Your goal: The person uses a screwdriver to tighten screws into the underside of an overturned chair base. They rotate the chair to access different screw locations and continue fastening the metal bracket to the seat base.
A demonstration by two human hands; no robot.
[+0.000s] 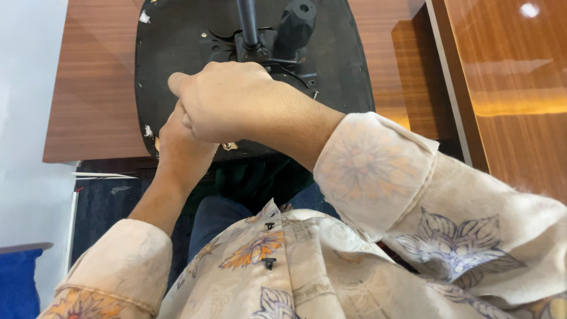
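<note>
An upturned black chair seat [171, 53] lies on a brown wooden table [94, 94]. Its black metal mechanism [277, 56] carries a dark post [248, 20] and a round black knob [297, 20]. My right hand [221, 100] is curled into a fist over the seat's near edge, thumb pointing left. My left hand [180, 145] sits just beneath it, mostly covered, pressed against the seat's rim. Whatever lies inside either hand is hidden. A small brass-coloured piece [229, 145] shows under my right wrist.
A glossy wooden panel [514, 88] runs along the right side, higher than the table. A blue object [18, 283] sits at the lower left beside a pale surface. My knees and a dark floor are below the table's edge.
</note>
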